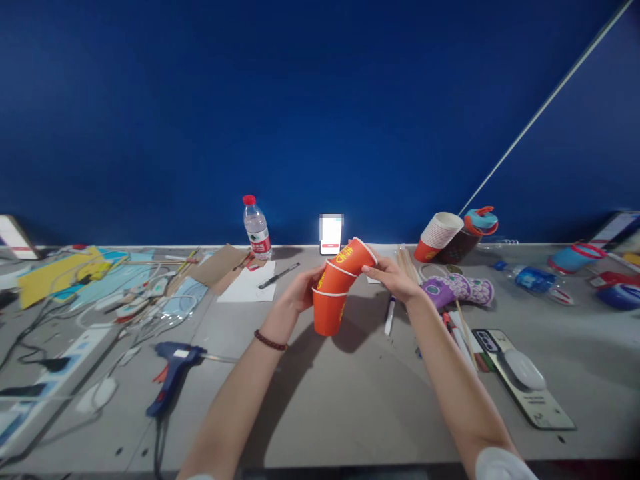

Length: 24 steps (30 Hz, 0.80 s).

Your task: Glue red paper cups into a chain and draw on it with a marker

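Note:
Several orange-red paper cups with white rims and yellow print form a curved, loosely nested column above the table. The lowest cup is nearly upright, and the top cup leans over to the right. My left hand, below a beaded bracelet, is closed around the left side of the column near the middle cup. With fingers and thumb at its rim, my right hand grips the top cup from the right. The left fingertips are partly hidden behind the cups.
A blue glue gun and a power strip lie left. Behind stand a water bottle, a lit phone and stacked paper cups. To the right are a marker, purple patterned cups and another phone.

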{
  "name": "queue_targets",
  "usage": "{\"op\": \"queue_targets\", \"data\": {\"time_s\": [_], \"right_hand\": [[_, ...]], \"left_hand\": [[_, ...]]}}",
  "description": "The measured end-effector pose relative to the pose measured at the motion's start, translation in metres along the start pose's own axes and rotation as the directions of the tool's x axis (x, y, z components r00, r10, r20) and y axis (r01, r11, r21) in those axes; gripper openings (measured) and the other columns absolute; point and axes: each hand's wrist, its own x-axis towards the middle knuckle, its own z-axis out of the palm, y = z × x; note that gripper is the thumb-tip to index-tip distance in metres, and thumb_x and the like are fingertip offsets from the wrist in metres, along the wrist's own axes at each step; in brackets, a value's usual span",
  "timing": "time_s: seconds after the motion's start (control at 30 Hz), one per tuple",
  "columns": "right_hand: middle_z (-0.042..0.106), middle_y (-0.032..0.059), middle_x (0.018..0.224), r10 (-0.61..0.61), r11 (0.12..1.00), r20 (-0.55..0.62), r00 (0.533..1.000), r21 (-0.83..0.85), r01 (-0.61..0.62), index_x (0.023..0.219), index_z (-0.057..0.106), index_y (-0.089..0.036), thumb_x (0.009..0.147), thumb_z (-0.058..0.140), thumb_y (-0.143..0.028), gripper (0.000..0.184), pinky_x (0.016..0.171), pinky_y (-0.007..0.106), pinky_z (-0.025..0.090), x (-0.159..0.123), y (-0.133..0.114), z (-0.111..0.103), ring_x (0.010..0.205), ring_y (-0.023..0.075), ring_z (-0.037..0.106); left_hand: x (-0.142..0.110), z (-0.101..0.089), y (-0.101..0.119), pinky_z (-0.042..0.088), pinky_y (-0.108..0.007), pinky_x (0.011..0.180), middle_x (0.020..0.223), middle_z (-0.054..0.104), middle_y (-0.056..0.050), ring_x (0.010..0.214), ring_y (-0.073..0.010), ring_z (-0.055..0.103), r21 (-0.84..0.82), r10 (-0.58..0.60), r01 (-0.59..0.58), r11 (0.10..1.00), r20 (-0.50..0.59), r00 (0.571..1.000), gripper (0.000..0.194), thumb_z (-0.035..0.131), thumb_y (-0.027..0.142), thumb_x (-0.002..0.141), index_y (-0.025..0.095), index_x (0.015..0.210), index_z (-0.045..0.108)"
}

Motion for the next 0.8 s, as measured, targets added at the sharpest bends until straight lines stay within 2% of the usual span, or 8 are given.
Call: {"op": "queue_targets", "data": {"time_s": [0.1, 0.27, 0.43, 0.53, 0.63, 0.7, 0.77, 0.8], "right_hand": [[0.059, 0.0008, 0.134, 0.001, 1.000, -0.001, 1.000, -0.003, -0.001, 0.125, 0.063, -0.033, 0.083, 0.062, -0.055, 0.047, 0.112, 0.042, 0.034, 0.000, 0.001, 0.000, 0.132, 0.0262, 0.046], [0.056, -0.0015, 0.138, 0.026, 0.999, -0.052, 0.998, -0.023, -0.027, 0.128, 0.059, -0.035, 0.082, 0.063, -0.056, 0.051, 0.110, 0.044, 0.038, 0.002, 0.005, -0.003, 0.130, 0.0265, 0.048], [0.065, 0.0016, 0.125, 0.060, 0.998, -0.112, 0.992, 0.032, -0.057, 0.132, 0.057, -0.030, 0.080, 0.066, -0.055, 0.059, 0.106, 0.047, 0.042, 0.002, 0.010, -0.007, 0.120, 0.0299, 0.056], [0.067, 0.0033, 0.122, 0.098, 0.991, -0.153, 0.983, 0.108, -0.082, 0.138, 0.049, -0.027, 0.079, 0.066, -0.056, 0.068, 0.105, 0.048, 0.043, 0.004, 0.013, -0.009, 0.119, 0.0308, 0.057], [0.060, 0.0053, 0.131, 0.108, 0.990, -0.199, 0.974, 0.112, -0.087, 0.139, 0.046, -0.027, 0.080, 0.063, -0.057, 0.068, 0.107, 0.049, 0.040, 0.008, 0.017, -0.009, 0.127, 0.0303, 0.051], [0.051, 0.0070, 0.140, 0.070, 0.997, -0.326, 0.943, 0.006, -0.072, 0.137, 0.046, -0.027, 0.080, 0.064, -0.055, 0.066, 0.110, 0.051, 0.035, 0.010, 0.014, -0.006, 0.134, 0.0306, 0.042], [0.041, 0.0070, 0.147, -0.054, 0.986, -0.473, 0.879, -0.165, -0.028, 0.134, 0.048, -0.029, 0.080, 0.066, -0.051, 0.061, 0.112, 0.052, 0.030, 0.007, 0.000, 0.003, 0.139, 0.0304, 0.032], [0.038, 0.0064, 0.149, -0.137, 0.972, -0.499, 0.856, -0.236, 0.017, 0.132, 0.050, -0.031, 0.081, 0.066, -0.049, 0.056, 0.113, 0.052, 0.028, 0.002, -0.013, 0.009, 0.140, 0.0294, 0.031]], "left_hand": [[0.000, 0.001, 0.000, 0.049, -0.030, 0.063, 0.061, 0.067, -0.003, 0.061, -0.0184, 0.064, 0.003, -0.012, 0.012, 1.000, -0.030, 0.999, 0.021, 0.069, 0.036, 0.076, 0.015, 0.079, 0.068], [-0.001, 0.008, -0.001, 0.051, -0.038, 0.079, 0.083, 0.074, -0.009, 0.083, -0.0273, 0.069, 0.039, 0.001, 0.000, 0.999, -0.018, 1.000, 0.036, 0.064, 0.045, 0.080, 0.015, 0.100, 0.067], [-0.007, 0.014, 0.001, 0.051, -0.043, 0.081, 0.098, 0.073, -0.015, 0.092, -0.0320, 0.068, 0.073, 0.001, -0.013, 0.997, 0.155, 0.988, 0.050, 0.058, 0.054, 0.082, 0.014, 0.110, 0.064], [-0.011, 0.013, 0.003, 0.051, -0.043, 0.082, 0.098, 0.072, -0.015, 0.091, -0.0311, 0.067, 0.155, 0.008, -0.040, 0.987, 0.200, 0.980, 0.046, 0.062, 0.052, 0.079, 0.015, 0.108, 0.065], [-0.011, 0.012, 0.002, 0.050, -0.042, 0.082, 0.098, 0.071, -0.013, 0.090, -0.0286, 0.066, 0.210, 0.020, -0.055, 0.976, 0.163, 0.986, 0.042, 0.070, 0.041, 0.075, 0.016, 0.108, 0.063], [-0.008, 0.011, -0.001, 0.050, -0.042, 0.084, 0.100, 0.069, -0.013, 0.091, -0.0276, 0.066, 0.198, 0.058, -0.076, 0.977, 0.095, 0.994, 0.043, 0.071, 0.039, 0.074, 0.017, 0.110, 0.061], [-0.003, 0.007, -0.005, 0.050, -0.042, 0.086, 0.103, 0.068, -0.012, 0.094, -0.0271, 0.065, 0.200, 0.103, -0.102, 0.974, 0.006, 0.995, 0.043, 0.070, 0.042, 0.075, 0.018, 0.109, 0.060], [-0.001, 0.004, -0.008, 0.049, -0.041, 0.090, 0.109, 0.067, -0.011, 0.099, -0.0269, 0.063, 0.221, 0.135, -0.129, 0.967, -0.014, 0.991, 0.043, 0.067, 0.045, 0.077, 0.019, 0.110, 0.059]]}}
